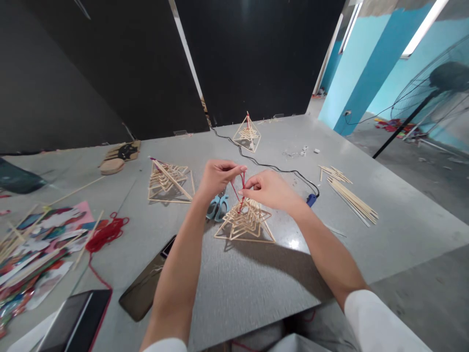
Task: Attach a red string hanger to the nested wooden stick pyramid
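The table [220, 303] ended in a near edge just before the person's lap, a long slanting edge on the right with floor beyond it, and a far edge against black panels [256, 58]. A stretch of gray tabletop lay between the near edge and the near pyramid [246, 228], more of it stretched to the right, and the tighter side was the left, where scissors [218, 208] sat just beside that pyramid. Three stick pyramids stood on the table: the near one below the hands, a left pyramid [170, 181], and a far pyramid [248, 134] near the panels. There were also one phone [141, 286], partly behind the left forearm, one tangle of red yarn [106, 234], one black cord [264, 166] with a blue tool [311, 199] at its end, and two bunches of loose sticks [351, 200], well apart from the pyramids. Both forearms reached forward from the near side and angled inward. The left hand [222, 178], palm down, pinched a red thread [235, 190] between thumb and fingertips above the near pyramid; the right hand [269, 189], slightly lower, pinched it too, its other fingers curled. The thread ran down to the near pyramid's upper part.
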`<state>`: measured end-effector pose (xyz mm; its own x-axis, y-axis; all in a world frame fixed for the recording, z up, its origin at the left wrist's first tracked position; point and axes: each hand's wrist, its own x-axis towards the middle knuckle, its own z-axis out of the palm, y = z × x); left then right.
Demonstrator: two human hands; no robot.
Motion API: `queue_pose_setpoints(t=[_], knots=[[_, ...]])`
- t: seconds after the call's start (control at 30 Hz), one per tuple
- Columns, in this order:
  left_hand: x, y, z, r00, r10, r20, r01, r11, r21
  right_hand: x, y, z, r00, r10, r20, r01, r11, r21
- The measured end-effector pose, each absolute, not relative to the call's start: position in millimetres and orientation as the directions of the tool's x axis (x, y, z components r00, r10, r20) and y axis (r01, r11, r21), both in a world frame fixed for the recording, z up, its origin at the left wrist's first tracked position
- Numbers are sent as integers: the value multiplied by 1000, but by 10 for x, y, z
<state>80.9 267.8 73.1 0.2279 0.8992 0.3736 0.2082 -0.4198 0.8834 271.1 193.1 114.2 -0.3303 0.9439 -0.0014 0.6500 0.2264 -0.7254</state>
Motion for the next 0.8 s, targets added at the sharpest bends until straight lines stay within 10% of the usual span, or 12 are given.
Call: queue_pose_setpoints(t=[0.8], knots=[[785,2473,1026,246,947,205,59,-226,972,2693,1885,1214,-334,942,37,689,270,-672]])
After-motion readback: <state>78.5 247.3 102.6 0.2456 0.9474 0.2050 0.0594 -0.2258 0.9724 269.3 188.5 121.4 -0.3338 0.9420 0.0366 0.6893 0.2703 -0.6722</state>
